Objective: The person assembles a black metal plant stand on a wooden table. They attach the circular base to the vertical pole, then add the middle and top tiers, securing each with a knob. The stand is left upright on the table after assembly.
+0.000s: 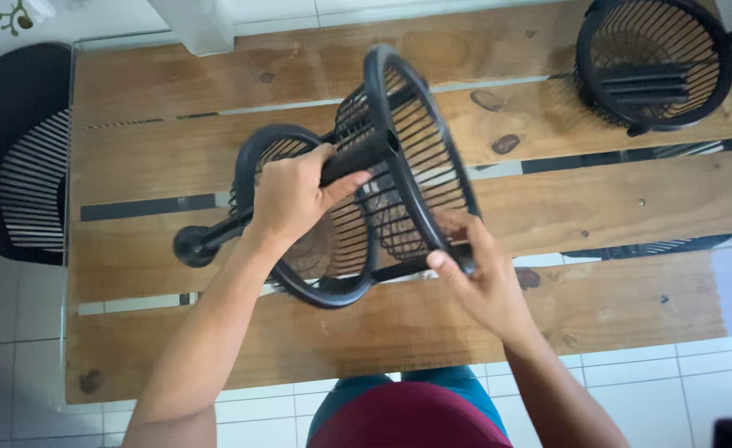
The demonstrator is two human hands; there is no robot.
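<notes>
A single head-worn camera looks steeply down, close above the tabletop (549, 323), which fills most of the frame; the wearer's lap sits at bottom centre, tiled floor (17, 348) along the left and bottom edges.

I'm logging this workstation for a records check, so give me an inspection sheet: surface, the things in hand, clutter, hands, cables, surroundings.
Surface: wooden plank table with dark knots and gaps between the planks.
Things in hand: black tiered wire basket stand, tipped on its side above the table, with two round baskets on a central pole.
Clutter: a separate black wire basket stands at the far right of the table.
Hands: left hand grips the pole between the baskets; right hand holds the rim of the larger basket.
Cables: nothing seen.
Surroundings: white tiled floor; black chair at the table's left end.
</notes>
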